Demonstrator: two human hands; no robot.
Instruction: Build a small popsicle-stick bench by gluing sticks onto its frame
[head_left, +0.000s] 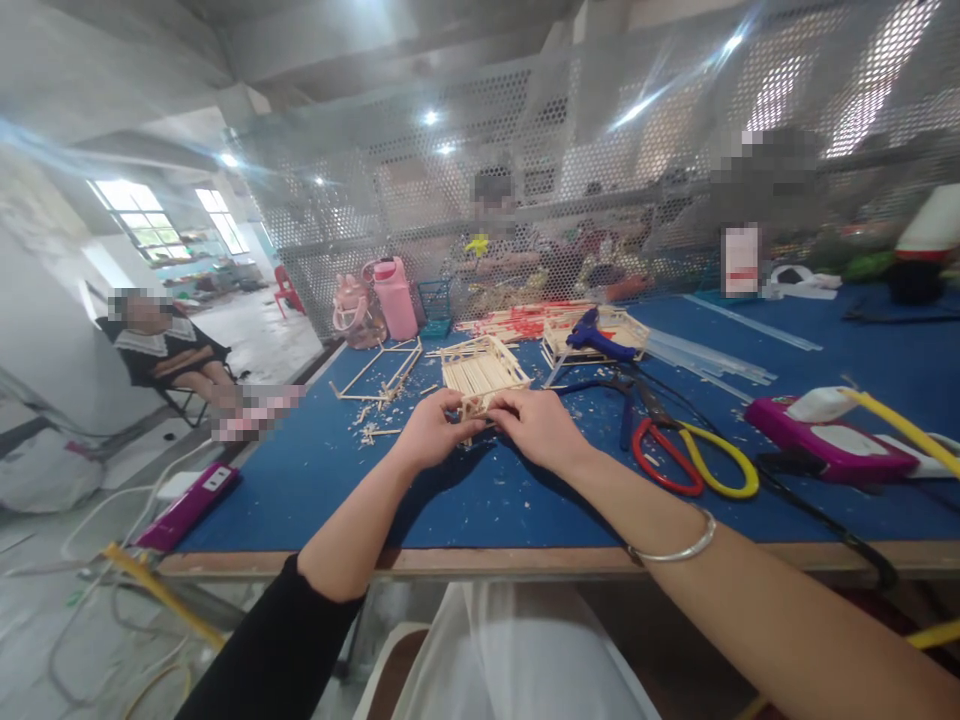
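Left hand (429,432) and right hand (546,428) both pinch the near edge of a pale stick frame (484,368) at the middle of the blue table (300,495). Scissors (689,442) lie to the right; a blue glue gun (600,338) lies across another stick structure (631,326), farther and to the right.

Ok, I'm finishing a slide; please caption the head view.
Left hand and right hand hold a wooden stick frame at a blue tabletop.

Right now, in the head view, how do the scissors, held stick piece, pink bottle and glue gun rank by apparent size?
Scissors, by overall span
Stick piece, partly hidden
Pink bottle and glue gun: too alike to rank
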